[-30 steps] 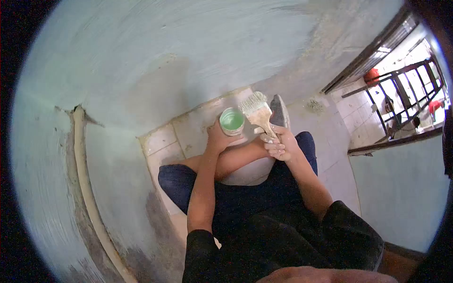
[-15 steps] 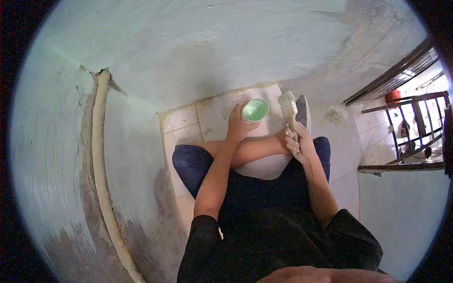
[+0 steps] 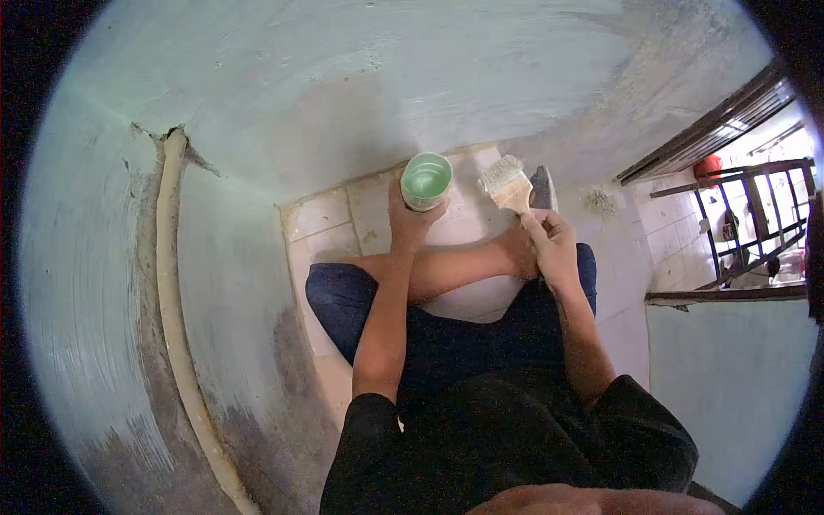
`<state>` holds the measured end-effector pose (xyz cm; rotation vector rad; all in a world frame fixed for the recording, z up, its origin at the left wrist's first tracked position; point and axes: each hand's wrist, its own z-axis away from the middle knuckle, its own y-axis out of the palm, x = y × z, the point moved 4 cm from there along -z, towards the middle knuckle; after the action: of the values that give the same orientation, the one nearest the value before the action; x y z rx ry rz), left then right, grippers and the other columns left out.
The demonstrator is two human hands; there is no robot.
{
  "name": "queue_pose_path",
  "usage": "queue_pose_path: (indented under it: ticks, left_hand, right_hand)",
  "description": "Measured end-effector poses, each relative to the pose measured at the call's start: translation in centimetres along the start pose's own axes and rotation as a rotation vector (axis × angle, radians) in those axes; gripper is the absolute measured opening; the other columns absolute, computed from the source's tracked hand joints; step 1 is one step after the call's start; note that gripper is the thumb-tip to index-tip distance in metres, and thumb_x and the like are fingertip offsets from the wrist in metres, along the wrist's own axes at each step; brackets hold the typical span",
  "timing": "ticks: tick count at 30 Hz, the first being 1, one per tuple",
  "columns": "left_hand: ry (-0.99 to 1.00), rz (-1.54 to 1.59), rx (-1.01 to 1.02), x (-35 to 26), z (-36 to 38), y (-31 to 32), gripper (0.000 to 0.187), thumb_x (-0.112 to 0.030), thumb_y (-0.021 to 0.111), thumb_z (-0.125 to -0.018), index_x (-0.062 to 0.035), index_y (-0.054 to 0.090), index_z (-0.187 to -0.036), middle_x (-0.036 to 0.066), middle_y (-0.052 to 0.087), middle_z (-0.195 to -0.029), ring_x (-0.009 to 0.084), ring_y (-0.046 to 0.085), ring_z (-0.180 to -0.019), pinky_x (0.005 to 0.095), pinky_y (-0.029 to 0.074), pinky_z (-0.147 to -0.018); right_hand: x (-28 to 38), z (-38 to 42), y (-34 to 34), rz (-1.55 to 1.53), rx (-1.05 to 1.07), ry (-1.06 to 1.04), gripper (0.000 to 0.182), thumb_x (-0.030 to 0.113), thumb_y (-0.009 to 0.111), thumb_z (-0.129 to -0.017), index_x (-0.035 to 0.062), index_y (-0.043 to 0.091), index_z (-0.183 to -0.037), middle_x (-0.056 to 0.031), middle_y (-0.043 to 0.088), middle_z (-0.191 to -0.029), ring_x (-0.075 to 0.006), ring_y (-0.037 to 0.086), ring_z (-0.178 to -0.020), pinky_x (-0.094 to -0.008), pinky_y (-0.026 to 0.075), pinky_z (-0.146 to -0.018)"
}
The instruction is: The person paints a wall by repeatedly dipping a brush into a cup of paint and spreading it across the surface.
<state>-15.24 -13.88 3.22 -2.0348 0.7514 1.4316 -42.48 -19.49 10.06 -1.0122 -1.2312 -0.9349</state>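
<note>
My left hand (image 3: 414, 216) is wrapped round a cup of green paint (image 3: 427, 178), its open top facing me. In my right hand (image 3: 554, 249) is a paintbrush (image 3: 513, 190), gripped by the handle between thumb and fingers. Pale paint coats its bristles, which point up and to the left, a short way right of the cup and apart from it. Both hands are above my crossed legs (image 3: 455, 266), near the foot of the wall (image 3: 343, 94), which is covered in uneven pale green paint.
A pale pipe (image 3: 172, 283) runs down the left wall, with bare grey patches beside it. Pale tiles (image 3: 322, 215) cover the floor around me. At the right are a dark metal frame (image 3: 755, 206) and a red object (image 3: 707, 169) behind it.
My left hand has moved the cup left and slightly up. The brush has swung from nearly upright to leaning left, its broad side now showing, and my right-hand grip has shifted.
</note>
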Motion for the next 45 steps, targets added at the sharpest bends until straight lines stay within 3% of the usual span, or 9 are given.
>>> queue_pose_path:
  ticks: [1,4,9,14,18,20,24,35,45]
  left_hand:
    - [0.018,-0.018,0.019,0.2,0.0,0.2,0.074,-0.018,0.093,-0.064,-0.0085,0.057,-0.127,0.013,0.063,-0.121,0.0314,0.062,-0.113,0.0427,0.05,-0.097]
    - [0.094,-0.211,0.06,-0.1,0.6,0.4,0.074,-0.015,0.093,-0.062,-0.0092,0.059,-0.128,0.014,0.063,-0.122,0.0349,0.062,-0.113,0.0451,0.05,-0.098]
    - [0.16,-0.16,0.1,-0.8,0.8,0.7,0.081,-0.011,0.095,-0.057,-0.0107,0.06,-0.13,0.015,0.065,-0.124,0.0372,0.061,-0.116,0.0472,0.049,-0.101]
    - [0.214,-0.225,0.105,-1.4,0.8,0.6,0.085,-0.012,0.097,-0.054,-0.0102,0.061,-0.131,0.014,0.065,-0.127,0.0364,0.06,-0.121,0.0462,0.048,-0.104]
    - [0.315,-0.243,0.104,-1.5,1.0,1.1,0.085,-0.014,0.098,-0.054,-0.0084,0.061,-0.131,0.015,0.066,-0.128,0.0367,0.06,-0.121,0.0462,0.049,-0.104]
    - [0.322,-0.214,0.097,-1.5,1.2,1.1,0.085,-0.014,0.098,-0.054,-0.0081,0.061,-0.13,0.015,0.066,-0.127,0.0371,0.06,-0.121,0.0465,0.049,-0.104]
    - [0.284,-0.171,0.111,-1.3,1.3,1.0,0.083,-0.014,0.098,-0.055,-0.0073,0.061,-0.129,0.015,0.067,-0.126,0.0378,0.062,-0.118,0.0466,0.05,-0.102]
    - [0.287,-0.206,0.151,-2.2,1.2,1.4,0.076,-0.016,0.095,-0.061,-0.0076,0.062,-0.128,0.015,0.067,-0.125,0.0377,0.062,-0.118,0.0468,0.051,-0.102]
    - [0.42,-0.282,0.138,-2.4,1.4,1.7,0.072,-0.016,0.095,-0.062,-0.0074,0.062,-0.125,0.016,0.067,-0.125,0.0382,0.062,-0.119,0.047,0.05,-0.103]
  right_hand:
    - [0.7,-0.1,-0.3,0.1,-0.045,-0.137,0.021,0.016,0.07,-0.099,-0.0035,0.072,-0.105,-0.0007,0.069,-0.081,-0.0047,0.057,-0.064,-0.0221,0.044,-0.059]
    - [3.3,0.5,-1.5,0.14,-0.136,-0.047,0.021,0.014,0.075,-0.094,-0.0046,0.075,-0.102,-0.0054,0.073,-0.088,-0.0101,0.065,-0.076,-0.0254,0.051,-0.071]
    - [8.0,0.8,-3.2,0.455,-0.28,-0.222,0.021,0.013,0.083,-0.085,-0.0031,0.077,-0.097,-0.0037,0.071,-0.081,-0.0082,0.063,-0.077,-0.0248,0.049,-0.07]
    - [10.9,1.8,-2.9,0.258,-0.181,-0.256,0.022,0.015,0.086,-0.083,-0.0007,0.077,-0.095,-0.0035,0.072,-0.085,-0.0084,0.062,-0.077,-0.0246,0.048,-0.07]
    - [11.9,2.3,-1.7,0.28,-0.06,-0.197,0.021,0.015,0.085,-0.082,0.0,0.077,-0.095,-0.0047,0.073,-0.087,-0.0106,0.064,-0.079,-0.0257,0.05,-0.072]
    - [12.4,2.5,-0.6,0.336,0.014,-0.324,0.02,0.012,0.084,-0.081,-0.0004,0.077,-0.095,-0.0082,0.075,-0.089,-0.0155,0.068,-0.082,-0.0289,0.052,-0.075]
    - [12.4,2.8,0.5,0.351,0.062,-0.369,0.019,0.01,0.082,-0.08,-0.001,0.076,-0.095,-0.0121,0.075,-0.092,-0.0215,0.071,-0.085,-0.0323,0.054,-0.078]
    - [12.4,3.7,3.5,0.552,0.139,-0.719,0.015,0.001,0.074,-0.081,-0.0032,0.071,-0.094,-0.0168,0.069,-0.096,-0.0347,0.069,-0.085,-0.0389,0.055,-0.071]
    - [9.5,2.2,7.9,0.733,0.267,-0.72,0.015,0.0,0.071,-0.084,-0.0008,0.062,-0.095,-0.0167,0.059,-0.091,-0.0396,0.062,-0.088,-0.046,0.053,-0.077]
